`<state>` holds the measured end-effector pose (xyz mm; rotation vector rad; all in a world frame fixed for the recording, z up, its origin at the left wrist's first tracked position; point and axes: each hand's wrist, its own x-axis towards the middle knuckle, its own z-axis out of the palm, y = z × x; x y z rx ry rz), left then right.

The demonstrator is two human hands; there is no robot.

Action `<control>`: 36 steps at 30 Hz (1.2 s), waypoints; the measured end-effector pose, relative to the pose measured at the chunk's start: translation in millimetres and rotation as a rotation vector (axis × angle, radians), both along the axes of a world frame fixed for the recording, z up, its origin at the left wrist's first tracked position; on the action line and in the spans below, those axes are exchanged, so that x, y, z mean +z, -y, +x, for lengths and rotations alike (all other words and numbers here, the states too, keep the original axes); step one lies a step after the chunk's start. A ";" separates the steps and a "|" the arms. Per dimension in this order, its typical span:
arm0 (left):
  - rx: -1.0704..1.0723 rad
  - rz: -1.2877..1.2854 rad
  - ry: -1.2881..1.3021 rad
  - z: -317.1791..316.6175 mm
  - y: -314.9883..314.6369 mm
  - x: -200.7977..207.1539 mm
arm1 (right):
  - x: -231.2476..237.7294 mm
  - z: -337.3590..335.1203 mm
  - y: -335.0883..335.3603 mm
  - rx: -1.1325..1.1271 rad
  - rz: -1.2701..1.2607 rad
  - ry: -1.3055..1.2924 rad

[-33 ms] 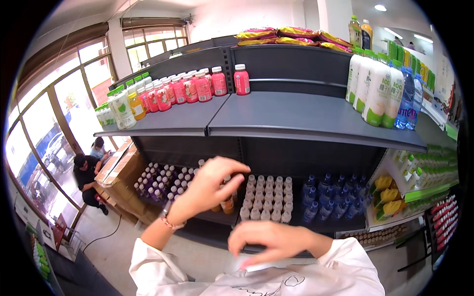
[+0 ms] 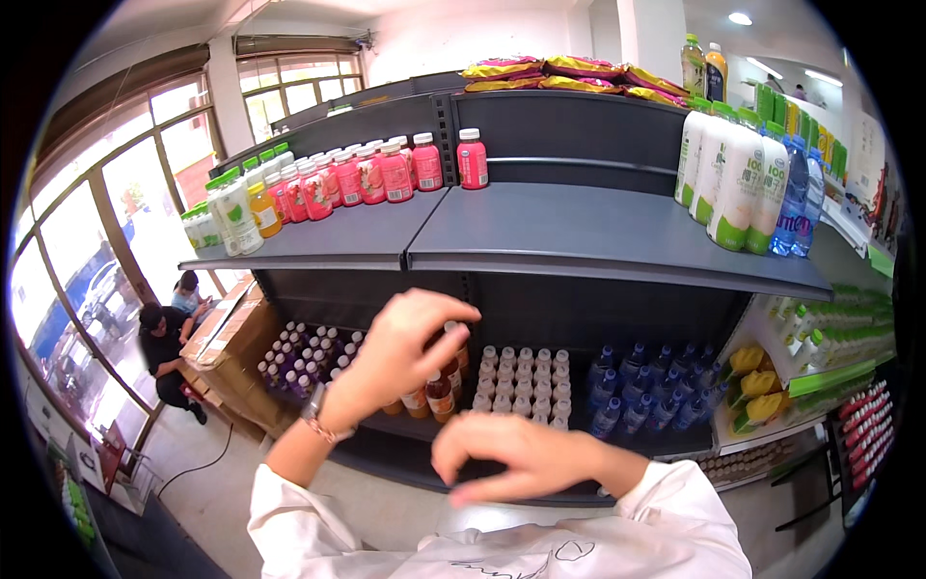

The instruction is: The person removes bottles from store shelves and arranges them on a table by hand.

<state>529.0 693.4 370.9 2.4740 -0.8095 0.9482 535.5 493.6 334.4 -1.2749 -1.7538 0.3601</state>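
My left hand (image 2: 397, 355) is raised in front of the lower shelf, with a watch on its wrist. Its fingers curl over the white cap of an amber drink bottle (image 2: 440, 394) that stands among a few like it. Whether they grip the cap is hidden by the back of the hand. My right hand (image 2: 526, 458) hovers lower and nearer to me, palm down, fingers stretched leftward, with nothing visible in it. Rows of small white-capped bottles (image 2: 521, 378) stand just right of the amber ones.
The dark middle shelf (image 2: 598, 232) carries pink bottles (image 2: 386, 174) at the left and tall white bottles (image 2: 723, 179) at the right. Blue water bottles (image 2: 646, 391) fill the lower right. A cardboard box (image 2: 231, 347) stands at the left, with a crouching person (image 2: 164, 352) beside it.
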 end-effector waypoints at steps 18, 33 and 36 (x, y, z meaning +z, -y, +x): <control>0.605 -0.185 -0.024 317.1 -206.3 72.1 | 56.8 211.6 -185.6 -0.997 0.095 0.818; 0.116 -0.570 0.015 294.0 -177.0 62.5 | 46.6 232.5 -194.2 -1.375 0.422 0.297; -0.169 -0.769 0.057 240.1 -131.6 70.7 | 63.8 192.4 -168.2 -1.286 0.741 0.066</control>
